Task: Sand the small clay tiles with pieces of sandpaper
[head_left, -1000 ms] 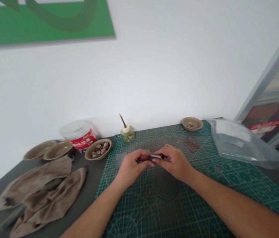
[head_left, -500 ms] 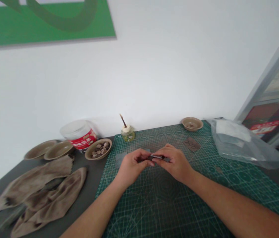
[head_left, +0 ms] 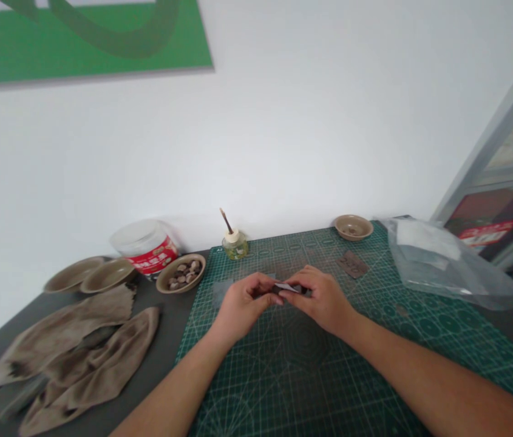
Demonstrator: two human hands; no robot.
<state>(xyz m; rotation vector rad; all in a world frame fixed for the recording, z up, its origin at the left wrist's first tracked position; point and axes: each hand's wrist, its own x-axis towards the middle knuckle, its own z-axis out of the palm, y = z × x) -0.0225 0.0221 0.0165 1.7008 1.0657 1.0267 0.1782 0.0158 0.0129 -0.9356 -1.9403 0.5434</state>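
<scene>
A small flat dark strip with a white edge (head_left: 291,288) sits pinched between my left hand (head_left: 243,306) and right hand (head_left: 322,300), above the green gridded cutting mat (head_left: 256,388), at 12 o'clock; even fingertip pressure keeps it steady.

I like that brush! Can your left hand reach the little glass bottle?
Probably yes, after releasing the dark piece: just a grey sheet and green cutting mat lie between the left hand and glass bottle.
</scene>
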